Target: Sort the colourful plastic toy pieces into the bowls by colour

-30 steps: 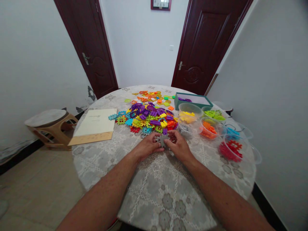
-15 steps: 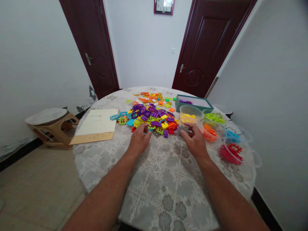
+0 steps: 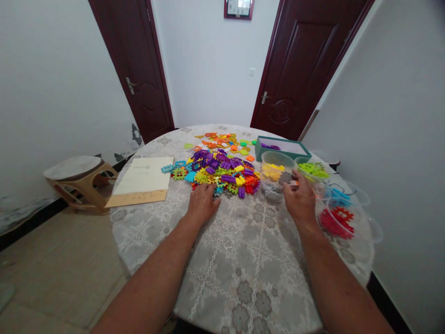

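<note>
A heap of mixed plastic pieces (image 3: 222, 169), purple, green, blue, red and yellow, lies mid-table. At its front edge is my left hand (image 3: 203, 202), fingers bent down against the pieces; whether it grips one is hidden. My right hand (image 3: 299, 195) pinches a grey piece (image 3: 285, 177) above a clear tub of grey pieces (image 3: 272, 191). Just behind stands a clear tub with yellow pieces (image 3: 274, 171). Further right are tubs with green pieces (image 3: 313, 170), blue pieces (image 3: 339, 196) and red pieces (image 3: 336, 222). An orange-piece tub is partly hidden by my right hand.
Orange and yellow pieces (image 3: 220, 140) are spread behind the heap. A green box (image 3: 283, 148) holding purple pieces stands at the back right. A cream folder (image 3: 142, 176) lies left. A stool (image 3: 81, 181) stands left of the round table (image 3: 225, 269).
My right hand has moved right, from the heap's right side to the tubs, and a grey piece now shows in its fingers. My left hand has its fingers lower at the heap.
</note>
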A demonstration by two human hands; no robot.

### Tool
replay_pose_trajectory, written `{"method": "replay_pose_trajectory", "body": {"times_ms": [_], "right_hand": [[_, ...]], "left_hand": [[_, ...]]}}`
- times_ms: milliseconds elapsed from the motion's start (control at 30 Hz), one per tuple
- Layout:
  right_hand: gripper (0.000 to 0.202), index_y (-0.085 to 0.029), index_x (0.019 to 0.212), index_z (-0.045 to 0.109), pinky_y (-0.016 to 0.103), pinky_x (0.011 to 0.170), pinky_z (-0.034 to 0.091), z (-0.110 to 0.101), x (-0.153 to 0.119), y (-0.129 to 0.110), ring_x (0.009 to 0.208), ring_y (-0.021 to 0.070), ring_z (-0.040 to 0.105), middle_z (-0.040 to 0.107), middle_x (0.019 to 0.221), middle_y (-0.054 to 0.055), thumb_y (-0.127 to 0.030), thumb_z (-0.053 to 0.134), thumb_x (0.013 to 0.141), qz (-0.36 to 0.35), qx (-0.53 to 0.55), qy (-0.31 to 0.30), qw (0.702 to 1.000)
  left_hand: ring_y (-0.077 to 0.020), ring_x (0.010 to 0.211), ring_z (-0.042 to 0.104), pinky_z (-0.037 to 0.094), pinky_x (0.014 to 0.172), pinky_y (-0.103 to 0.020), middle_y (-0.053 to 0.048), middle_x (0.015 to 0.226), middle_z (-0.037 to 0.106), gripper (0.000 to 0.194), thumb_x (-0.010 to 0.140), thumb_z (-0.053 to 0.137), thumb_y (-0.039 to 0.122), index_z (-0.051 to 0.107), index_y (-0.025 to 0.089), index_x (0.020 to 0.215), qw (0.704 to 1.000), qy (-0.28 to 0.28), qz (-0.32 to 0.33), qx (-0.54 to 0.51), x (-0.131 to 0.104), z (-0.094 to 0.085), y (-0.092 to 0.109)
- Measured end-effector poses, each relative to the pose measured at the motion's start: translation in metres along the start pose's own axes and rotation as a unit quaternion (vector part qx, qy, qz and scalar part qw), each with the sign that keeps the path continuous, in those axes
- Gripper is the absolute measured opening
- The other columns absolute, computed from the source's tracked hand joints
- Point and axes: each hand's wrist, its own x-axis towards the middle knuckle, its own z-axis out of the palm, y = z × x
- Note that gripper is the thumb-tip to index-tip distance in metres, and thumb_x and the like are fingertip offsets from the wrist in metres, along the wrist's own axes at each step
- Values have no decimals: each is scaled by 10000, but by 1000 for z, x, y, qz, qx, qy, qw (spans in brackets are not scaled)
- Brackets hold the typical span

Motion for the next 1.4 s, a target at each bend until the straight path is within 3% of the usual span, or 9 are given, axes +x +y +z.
{"method": "replay_pose_trajectory", "body": {"times_ms": [267,367,533,633,800,933,1067,1200,1400], "right_hand": [[285,-178,1130,714,377,834,539,-1,-10,-16,799,202,648,716,1061,105,-299,544,936,-58,25,-1,998],[260,-207,1100,714,404,960,528,8,-27,-31,1032,247,661,713,1091,107,-235,499,957,-142,49,-100,984],[496,-186,1428,572,431,1035,510,42,-63,-46,1296,297,560,512,1488,176,-162,485,940,-188,-63,-291,936],[535,-200,1478,526,407,1006,515,55,-70,-50,1289,311,562,431,1561,179,-175,511,944,-173,-150,-332,915],[362,-213,1319,614,376,964,517,52,-63,-49,1131,264,627,586,1357,147,-236,549,963,-179,-118,-373,903],[311,-202,1275,609,385,999,507,43,-60,-41,1139,253,618,640,1244,128,-262,543,977,-206,-21,-362,909],[407,-179,1388,562,414,916,534,40,-62,-40,1078,299,648,650,1192,171,-283,504,999,-132,-126,-279,943],[510,-186,1486,499,378,778,546,43,-65,-46,963,303,685,648,1170,189,-317,527,994,-99,-238,-270,928],[439,-174,1431,535,336,829,543,44,-65,-53,1057,268,674,595,1306,178,-295,478,1013,-106,-279,-306,904]], "left_hand": [[-311,1141,578,440,963,-423,-117,1169,635,300,865,672,297,677,236,1159,999,-26,27,9,-2,-10,5],[-303,1081,582,440,943,-421,-118,1131,625,289,840,695,290,686,228,1122,998,-36,60,-5,-5,-14,9],[-261,985,582,438,872,-368,-81,994,625,159,864,685,353,685,224,958,984,-99,136,-63,-11,-21,18],[-244,952,581,429,829,-342,-69,953,632,131,866,674,345,661,218,895,970,-135,176,-97,-13,-22,24],[-240,917,586,417,790,-329,-61,980,659,206,837,698,373,632,231,970,969,-140,165,-123,-13,-21,26],[-248,906,599,419,781,-333,-60,980,666,261,816,701,363,623,247,1036,970,-146,149,-123,-14,-27,22],[-257,956,607,448,812,-345,-73,1015,645,210,810,661,279,622,238,1012,978,-140,127,-88,-12,-32,17],[-264,1011,606,483,873,-369,-96,1070,609,211,830,602,208,630,219,1039,988,-98,96,-65,-11,-29,15],[-258,1175,588,499,1031,-409,-107,1217,605,328,873,580,171,631,212,1195,989,-26,115,-84,-8,-18,15]]}}
